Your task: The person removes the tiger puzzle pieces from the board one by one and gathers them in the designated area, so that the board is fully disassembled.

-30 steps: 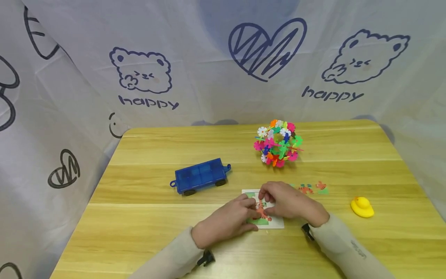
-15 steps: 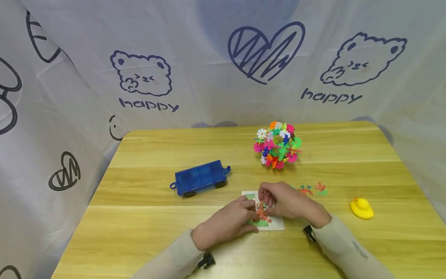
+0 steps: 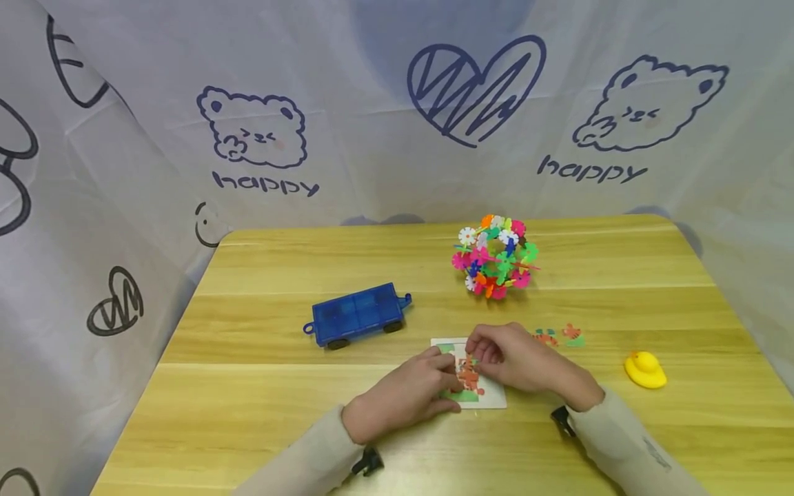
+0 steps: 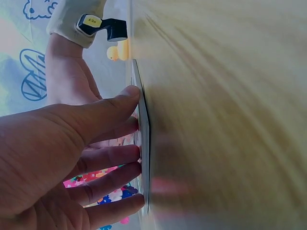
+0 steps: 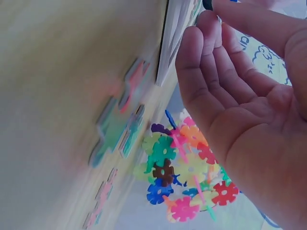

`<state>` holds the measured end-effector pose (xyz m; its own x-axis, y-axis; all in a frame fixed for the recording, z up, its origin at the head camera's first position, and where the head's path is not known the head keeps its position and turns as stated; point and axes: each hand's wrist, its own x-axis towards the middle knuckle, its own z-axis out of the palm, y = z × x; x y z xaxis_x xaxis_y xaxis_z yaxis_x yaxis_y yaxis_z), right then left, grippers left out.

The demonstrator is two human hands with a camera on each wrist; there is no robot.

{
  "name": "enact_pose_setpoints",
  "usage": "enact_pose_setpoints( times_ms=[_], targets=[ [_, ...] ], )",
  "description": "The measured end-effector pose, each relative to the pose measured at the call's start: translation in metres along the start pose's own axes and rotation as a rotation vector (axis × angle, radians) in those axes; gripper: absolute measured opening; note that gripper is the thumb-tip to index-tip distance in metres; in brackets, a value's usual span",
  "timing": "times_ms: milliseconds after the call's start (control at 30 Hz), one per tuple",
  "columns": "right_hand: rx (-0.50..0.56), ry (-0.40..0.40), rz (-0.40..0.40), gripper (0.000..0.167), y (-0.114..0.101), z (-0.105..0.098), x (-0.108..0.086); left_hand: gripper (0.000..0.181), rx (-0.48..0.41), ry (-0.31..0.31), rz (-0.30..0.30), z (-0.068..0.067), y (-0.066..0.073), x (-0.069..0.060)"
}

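A small jigsaw puzzle board (image 3: 493, 398) with a white border lies on the table, partly filled with orange and green picture pieces (image 3: 468, 377). My left hand (image 3: 409, 389) rests on its left side, fingertips on the board and thumb at the near edge; the left wrist view shows these fingers (image 4: 112, 160) fairly straight. Over the board's right side is my right hand (image 3: 511, 355), fingers loosely bent, with no piece visible between thumb and index finger. Several loose puzzle pieces (image 3: 546, 337) lie beyond the right hand; the right wrist view shows a green piece (image 5: 110, 127) close up.
A blue toy wagon (image 3: 356, 317) stands left of the board. Behind it to the right sits a ball of colourful flower-shaped discs (image 3: 494, 258). A yellow rubber duck (image 3: 645, 370) is at the right. A printed white cloth (image 3: 366, 138) hangs behind the wooden table (image 3: 248, 386).
My right hand has shifted slightly right, away from the middle of the board, uncovering more of the orange pieces. My left hand has stayed in place.
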<state>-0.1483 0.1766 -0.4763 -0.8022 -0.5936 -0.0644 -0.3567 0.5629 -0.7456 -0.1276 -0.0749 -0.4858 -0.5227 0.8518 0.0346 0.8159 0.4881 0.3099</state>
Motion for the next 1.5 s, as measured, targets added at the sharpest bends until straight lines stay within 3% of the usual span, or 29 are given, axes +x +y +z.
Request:
enact_pose_setpoints(
  times_ms=[400, 767, 1200, 1500],
  targets=[
    [0.046, 0.097, 0.016, 0.01, 0.01, -0.011, -0.023, 0.024, 0.018, 0.003, 0.004, -0.001, 0.001, 0.0],
    [0.056, 0.181, 0.091, 0.008, 0.023, -0.029, -0.053, 0.026, 0.031, 0.008, 0.007, 0.0, 0.0, -0.001],
    [-0.029, 0.266, 0.173, 0.009, 0.042, -0.047, -0.077, 0.026, 0.018, 0.003, 0.005, -0.001, 0.001, -0.001],
    [-0.102, 0.252, 0.194, 0.013, 0.054, -0.048, -0.085, 0.027, 0.0, 0.0, -0.012, 0.0, 0.0, -0.001]
  ],
)
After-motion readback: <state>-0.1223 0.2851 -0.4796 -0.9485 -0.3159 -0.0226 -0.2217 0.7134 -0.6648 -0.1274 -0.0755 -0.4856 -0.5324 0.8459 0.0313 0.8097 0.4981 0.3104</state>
